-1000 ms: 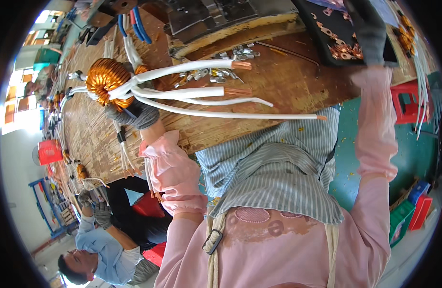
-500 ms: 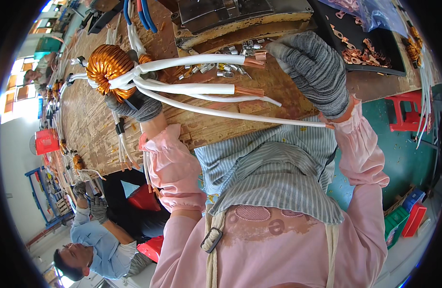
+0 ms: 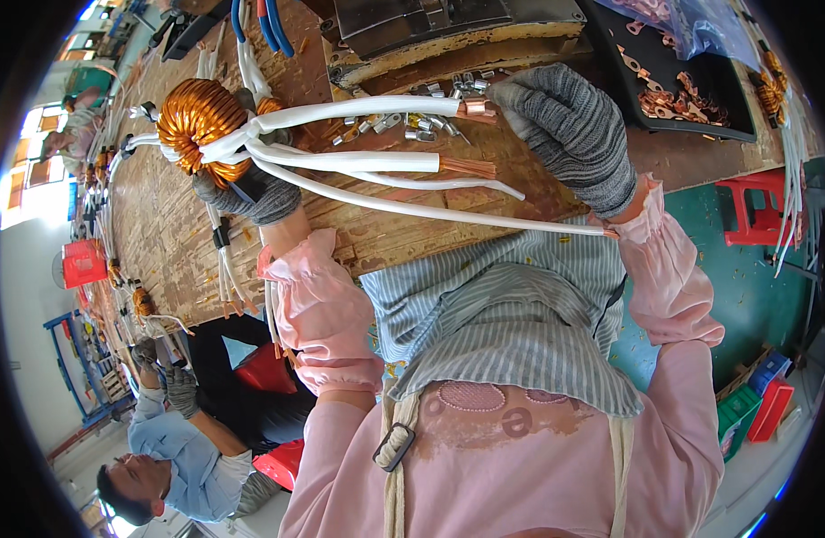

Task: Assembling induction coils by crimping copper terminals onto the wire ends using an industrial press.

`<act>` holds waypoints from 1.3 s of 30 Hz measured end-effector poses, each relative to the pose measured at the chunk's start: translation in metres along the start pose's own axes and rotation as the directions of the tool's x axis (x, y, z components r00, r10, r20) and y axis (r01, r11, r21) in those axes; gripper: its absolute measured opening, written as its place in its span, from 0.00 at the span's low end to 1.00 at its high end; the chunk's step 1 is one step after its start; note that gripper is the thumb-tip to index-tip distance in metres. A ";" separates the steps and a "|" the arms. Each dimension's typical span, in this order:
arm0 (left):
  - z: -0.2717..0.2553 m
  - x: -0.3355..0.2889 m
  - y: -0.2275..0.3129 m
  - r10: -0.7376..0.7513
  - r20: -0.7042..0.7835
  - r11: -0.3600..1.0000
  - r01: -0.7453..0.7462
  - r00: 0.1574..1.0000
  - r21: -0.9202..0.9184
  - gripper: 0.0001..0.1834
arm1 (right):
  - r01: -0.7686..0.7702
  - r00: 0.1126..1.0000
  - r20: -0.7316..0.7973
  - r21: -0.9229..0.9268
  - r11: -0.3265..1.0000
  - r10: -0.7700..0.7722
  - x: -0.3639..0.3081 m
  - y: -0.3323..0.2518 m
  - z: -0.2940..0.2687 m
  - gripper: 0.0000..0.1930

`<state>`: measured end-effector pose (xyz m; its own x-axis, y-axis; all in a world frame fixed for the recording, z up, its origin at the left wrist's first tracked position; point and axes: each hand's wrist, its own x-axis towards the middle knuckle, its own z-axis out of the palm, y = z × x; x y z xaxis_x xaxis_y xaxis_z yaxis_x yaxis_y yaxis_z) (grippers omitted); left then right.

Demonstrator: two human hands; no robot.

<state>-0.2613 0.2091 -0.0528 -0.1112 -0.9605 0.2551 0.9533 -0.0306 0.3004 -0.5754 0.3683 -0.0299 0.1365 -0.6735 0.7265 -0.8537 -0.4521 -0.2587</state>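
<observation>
My left hand (image 3: 260, 193), in a grey glove, is closed around the underside of a copper-wound ring coil (image 3: 200, 125) above the bench. Several white-sleeved leads (image 3: 358, 161) stretch from the coil to the right. Bare copper strands (image 3: 466, 168) stick out of the middle lead. At the stripped end of the upper lead sits a small copper lug (image 3: 486, 108). My right hand (image 3: 569, 134), also gloved, pinches at the lug's outer end; the fingertips partly hide the grip. The longest lead (image 3: 448, 215) runs below that hand, its copper tip near my right cuff.
Loose silver terminals (image 3: 421, 125) lie on the wooden bench (image 3: 341, 238) behind the leads. A heavy metal block (image 3: 457, 31) stands at the back. A black tray (image 3: 699, 125) holds copper lugs at the right. Another person (image 3: 188, 457) sits at the lower left, near more coils.
My right hand has shifted slightly left, and the copper lug now sits further over the upper lead's strands. The coil in my left hand has moved very slightly left.
</observation>
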 end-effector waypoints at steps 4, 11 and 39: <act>0.006 0.004 -0.001 -0.071 0.185 0.994 0.055 0.980 0.092 0.35 | -0.221 0.969 0.166 0.257 0.941 0.182 0.001 -0.001 -0.004 0.17; 0.011 -0.002 0.007 0.071 0.131 0.977 -0.096 0.989 0.192 0.38 | -0.551 0.833 0.478 0.677 0.488 0.278 0.014 0.003 -0.013 0.13; 0.007 -0.004 0.002 -0.078 0.223 0.997 0.082 0.972 -0.010 0.33 | -0.544 0.837 0.484 0.687 0.482 0.256 0.049 0.006 -0.041 0.11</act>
<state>-0.2610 0.2151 -0.0468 -0.2447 -0.8694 0.4293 0.9437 -0.1119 0.3114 -0.5940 0.3565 0.0301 0.1392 -0.9622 0.2342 -0.1407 -0.2534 -0.9571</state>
